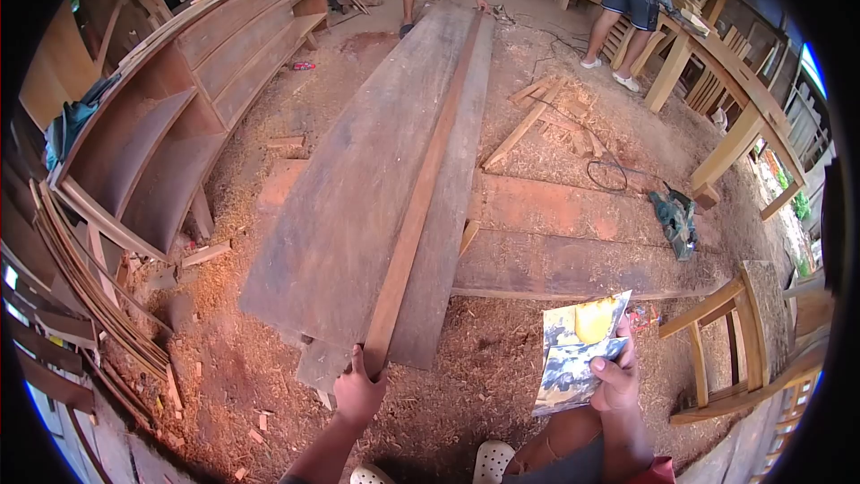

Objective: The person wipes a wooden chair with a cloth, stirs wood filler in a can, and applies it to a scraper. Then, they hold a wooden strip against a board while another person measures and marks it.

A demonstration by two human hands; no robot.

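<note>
A long, narrow wooden strip (423,188) lies along a wide dark wooden board (358,170) that runs away from me. My left hand (360,393) is closed on the near end of the strip, its thumb pointing up along the edge. In my right hand (618,375) are two flat smeared pieces, pinched together under my thumb. The upper piece (560,327) carries a yellow lump of paste; the lower piece (578,369) has white and dark smears. At the far end, another person's hand (484,7) touches the strip.
A wooden shelf unit (206,81) stands at the left. Boards (573,260) lie at the right beside a green power tool (674,222) with its cord. A wooden table (743,90) and chair frame (739,341) are farther right. Shavings cover the floor. A second person (632,0) stands at the back.
</note>
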